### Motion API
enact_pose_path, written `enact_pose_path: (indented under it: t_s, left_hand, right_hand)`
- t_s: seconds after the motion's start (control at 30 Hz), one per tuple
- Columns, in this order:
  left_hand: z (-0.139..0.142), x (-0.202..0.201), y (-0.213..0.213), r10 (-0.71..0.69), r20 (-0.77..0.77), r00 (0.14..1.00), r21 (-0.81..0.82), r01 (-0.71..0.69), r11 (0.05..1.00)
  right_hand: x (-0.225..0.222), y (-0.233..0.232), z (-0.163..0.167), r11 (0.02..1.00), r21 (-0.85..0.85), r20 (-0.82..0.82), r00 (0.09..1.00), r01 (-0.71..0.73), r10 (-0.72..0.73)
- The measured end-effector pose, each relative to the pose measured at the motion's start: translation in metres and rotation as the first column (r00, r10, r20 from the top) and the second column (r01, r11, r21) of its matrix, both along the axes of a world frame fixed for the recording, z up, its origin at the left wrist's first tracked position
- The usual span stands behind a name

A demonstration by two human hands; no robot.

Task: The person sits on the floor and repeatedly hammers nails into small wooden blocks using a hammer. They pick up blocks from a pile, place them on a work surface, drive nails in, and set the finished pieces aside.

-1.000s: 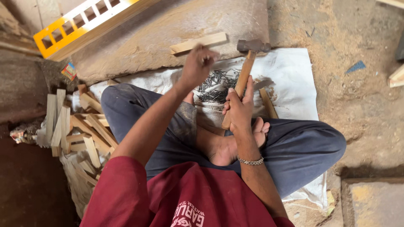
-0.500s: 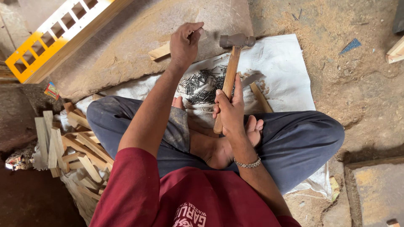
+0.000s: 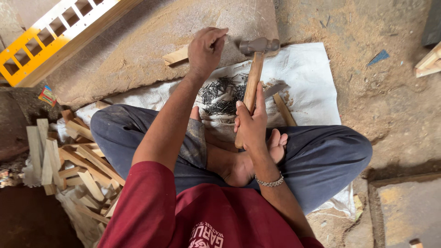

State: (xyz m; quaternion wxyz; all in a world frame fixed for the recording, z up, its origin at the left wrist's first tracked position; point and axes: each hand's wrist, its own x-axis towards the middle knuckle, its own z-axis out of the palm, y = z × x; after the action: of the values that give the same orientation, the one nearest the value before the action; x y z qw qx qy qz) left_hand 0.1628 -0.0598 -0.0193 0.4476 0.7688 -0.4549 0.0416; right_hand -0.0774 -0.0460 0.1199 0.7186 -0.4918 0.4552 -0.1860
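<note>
Over sandy ground, right hand (image 3: 251, 123) grips upright hammer (image 3: 254, 73), head away; left hand (image 3: 205, 47) pinches something small.

1. Hammer (image 3: 251, 78): dull grey metal head, smooth pale wooden handle, held in the right hand (image 3: 251, 123).
2. Nails (image 3: 220, 95): dark matt metal, heaped loose.
3. Sack (image 3: 303, 76): white woven plastic cloth, rough and dusty.
4. Block (image 3: 176, 55) under the left hand (image 3: 205, 48): bare pale wood, unfinished.
5. Offcuts (image 3: 69, 156): raw sawn wood, rough edges.
6. Slab (image 3: 151, 41): coarse, sandy, matt.
7. Bracelet (image 3: 270, 182): shiny metal links.
8. Trousers (image 3: 321, 151): dark matt cloth.
9. Shirt (image 3: 183, 216): red soft cloth.
</note>
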Motion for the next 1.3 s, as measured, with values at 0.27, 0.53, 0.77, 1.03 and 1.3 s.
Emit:
enact_pose_path:
  t_s: [0.27,0.53,0.77,1.03,1.3]
  left_hand:
    - [0.002,-0.001,0.003,0.059,0.004,0.998,0.122,-0.059,0.991]
    - [-0.004,-0.001,-0.001,0.042,-0.114,0.993,0.036,-0.038,0.999]
    - [0.0,0.001,0.0,0.0,-0.185,0.983,0.011,0.002,1.0]
    - [0.007,-0.001,0.007,0.019,-0.331,0.943,-0.002,-0.02,1.0]
    - [0.014,-0.001,0.008,-0.004,-0.271,0.963,-0.032,-0.005,0.999]
  right_hand:
    - [-0.002,-0.011,0.019,0.496,-0.808,-0.269,0.948,-0.319,0.171]
    - [0.031,-0.02,0.038,0.602,-0.573,-0.559,0.802,-0.556,0.21]
    - [0.022,-0.022,0.053,0.434,-0.792,-0.416,0.9,-0.43,0.133]
    - [0.022,-0.01,0.023,0.13,-0.984,-0.117,0.993,-0.121,0.032]
    - [0.023,-0.02,0.01,0.383,-0.817,-0.44,0.895,-0.432,0.072]
